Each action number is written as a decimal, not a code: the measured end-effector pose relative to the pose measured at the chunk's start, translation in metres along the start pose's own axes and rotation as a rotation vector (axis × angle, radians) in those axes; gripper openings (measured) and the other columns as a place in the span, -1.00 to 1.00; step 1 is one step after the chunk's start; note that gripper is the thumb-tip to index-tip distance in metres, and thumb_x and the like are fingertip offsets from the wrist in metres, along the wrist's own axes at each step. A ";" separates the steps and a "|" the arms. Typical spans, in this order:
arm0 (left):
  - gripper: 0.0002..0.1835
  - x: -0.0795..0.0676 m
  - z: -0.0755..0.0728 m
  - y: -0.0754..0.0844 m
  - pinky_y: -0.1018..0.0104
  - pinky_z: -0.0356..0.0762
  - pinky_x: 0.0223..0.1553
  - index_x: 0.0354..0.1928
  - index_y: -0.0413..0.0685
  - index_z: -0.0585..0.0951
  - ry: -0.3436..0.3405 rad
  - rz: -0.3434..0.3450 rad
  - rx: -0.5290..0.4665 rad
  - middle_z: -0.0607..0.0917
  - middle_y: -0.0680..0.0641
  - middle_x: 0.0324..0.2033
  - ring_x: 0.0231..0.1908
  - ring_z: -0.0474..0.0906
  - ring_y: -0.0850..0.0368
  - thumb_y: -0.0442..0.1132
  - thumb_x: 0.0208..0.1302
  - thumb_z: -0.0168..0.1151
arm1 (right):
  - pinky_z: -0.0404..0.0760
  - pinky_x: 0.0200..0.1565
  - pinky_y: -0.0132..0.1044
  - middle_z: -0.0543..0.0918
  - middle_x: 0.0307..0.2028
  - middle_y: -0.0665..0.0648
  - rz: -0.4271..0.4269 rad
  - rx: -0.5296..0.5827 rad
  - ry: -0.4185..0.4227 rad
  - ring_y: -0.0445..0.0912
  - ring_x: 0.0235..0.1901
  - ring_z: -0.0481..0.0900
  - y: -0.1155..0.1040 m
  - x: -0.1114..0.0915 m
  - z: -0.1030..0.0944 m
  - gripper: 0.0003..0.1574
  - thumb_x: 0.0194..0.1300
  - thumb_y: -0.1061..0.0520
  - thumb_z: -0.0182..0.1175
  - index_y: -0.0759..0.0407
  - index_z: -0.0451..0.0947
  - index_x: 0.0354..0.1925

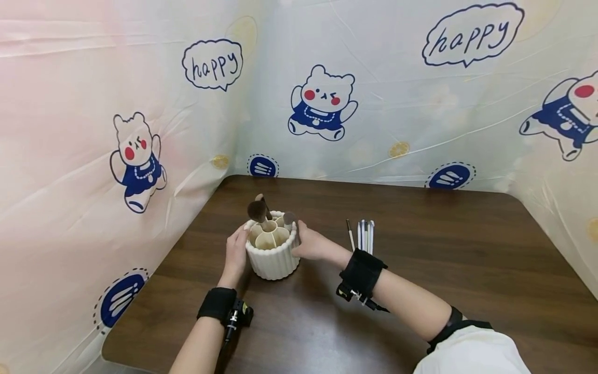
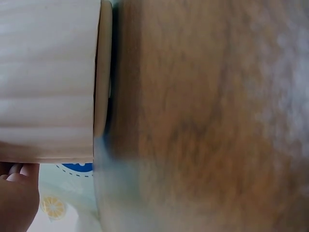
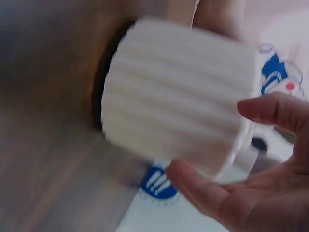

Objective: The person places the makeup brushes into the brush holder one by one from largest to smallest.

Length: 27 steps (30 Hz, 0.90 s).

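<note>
Between left hand [image 1: 235, 253] and right hand [image 1: 314, 244], fingers [image 1: 303, 229] clamped on, the brush holder [image 1: 272, 263] is being positioned imo, so next just keep it level.

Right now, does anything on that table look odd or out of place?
Nothing spilled or damaged shows. The white holder looks upright between the left hand and right hand. One slim stick lies askew, not parallel with the row beside it.
</note>
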<state>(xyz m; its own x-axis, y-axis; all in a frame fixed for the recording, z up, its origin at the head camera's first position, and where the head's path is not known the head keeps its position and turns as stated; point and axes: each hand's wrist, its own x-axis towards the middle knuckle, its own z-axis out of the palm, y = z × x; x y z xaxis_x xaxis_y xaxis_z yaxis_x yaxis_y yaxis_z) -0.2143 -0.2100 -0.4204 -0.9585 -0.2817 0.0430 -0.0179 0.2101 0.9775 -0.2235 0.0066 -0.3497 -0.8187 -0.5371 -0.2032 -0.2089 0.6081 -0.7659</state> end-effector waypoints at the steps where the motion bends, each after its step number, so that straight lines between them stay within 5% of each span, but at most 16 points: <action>1: -0.50 0.000 -0.001 0.001 0.03 0.11 0.44 0.34 -0.29 0.33 -0.003 -0.001 0.008 0.34 -0.28 0.34 0.40 0.20 -0.12 -0.18 0.47 -0.21 | 0.31 0.33 -0.10 0.03 0.43 0.48 -0.006 0.028 0.002 0.09 0.33 0.26 -0.002 -0.002 0.004 0.16 0.08 0.25 0.13 0.52 -0.33 0.43; 5: -0.48 0.000 -0.002 0.001 0.02 0.11 0.44 0.35 -0.24 0.32 -0.015 0.010 0.030 0.34 -0.26 0.36 0.40 0.19 -0.12 -0.12 0.48 -0.22 | 0.28 0.34 -0.05 0.03 0.39 0.56 -0.063 0.147 0.052 0.17 0.38 0.18 -0.009 -0.010 0.019 0.23 -0.01 0.29 0.12 0.57 -0.41 0.40; 9: -0.47 -0.001 -0.001 0.001 0.01 0.12 0.43 0.36 -0.19 0.33 -0.021 0.005 0.035 0.34 -0.23 0.36 0.40 0.19 -0.10 -0.09 0.47 -0.22 | 0.19 0.38 -0.01 -0.10 0.42 0.57 -0.034 0.231 0.051 0.21 0.44 0.00 -0.016 -0.015 0.030 0.29 -0.02 0.29 0.11 0.50 -0.52 0.41; 13: -0.47 0.001 -0.001 0.001 0.02 0.09 0.44 0.38 -0.11 0.30 -0.026 0.026 0.062 0.30 -0.17 0.40 0.42 0.15 -0.08 -0.08 0.46 -0.23 | 0.16 0.40 0.01 -0.25 0.43 0.57 0.040 0.229 0.052 0.25 0.46 -0.11 -0.022 -0.015 0.035 0.28 0.02 0.25 0.12 0.47 -0.52 0.43; 22: -0.47 -0.005 0.003 0.001 -0.05 0.00 0.45 0.44 -0.03 0.16 -0.083 0.068 0.027 0.17 -0.13 0.45 0.46 0.03 -0.04 -0.11 0.49 -0.33 | 0.19 0.39 -0.02 -0.26 0.43 0.57 0.047 0.200 0.078 0.25 0.46 -0.09 -0.022 -0.009 0.031 0.15 0.14 0.24 0.09 0.50 -0.42 0.43; 27: -0.48 -0.014 0.010 0.003 -0.03 0.04 0.43 0.43 0.01 0.18 -0.016 0.063 0.013 0.20 -0.11 0.44 0.43 0.09 -0.02 -0.16 0.46 -0.32 | 0.22 0.37 -0.04 -0.26 0.44 0.55 0.058 0.190 0.073 0.24 0.46 -0.08 -0.020 -0.003 0.026 0.12 0.16 0.27 0.06 0.46 -0.40 0.45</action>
<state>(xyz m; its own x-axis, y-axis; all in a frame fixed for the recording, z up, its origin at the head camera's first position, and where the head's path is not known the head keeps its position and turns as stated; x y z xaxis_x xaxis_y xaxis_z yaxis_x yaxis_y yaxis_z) -0.2036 -0.1955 -0.4198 -0.9624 -0.2522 0.1012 0.0395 0.2389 0.9702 -0.2029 -0.0195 -0.3498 -0.8642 -0.4566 -0.2113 -0.0612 0.5123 -0.8566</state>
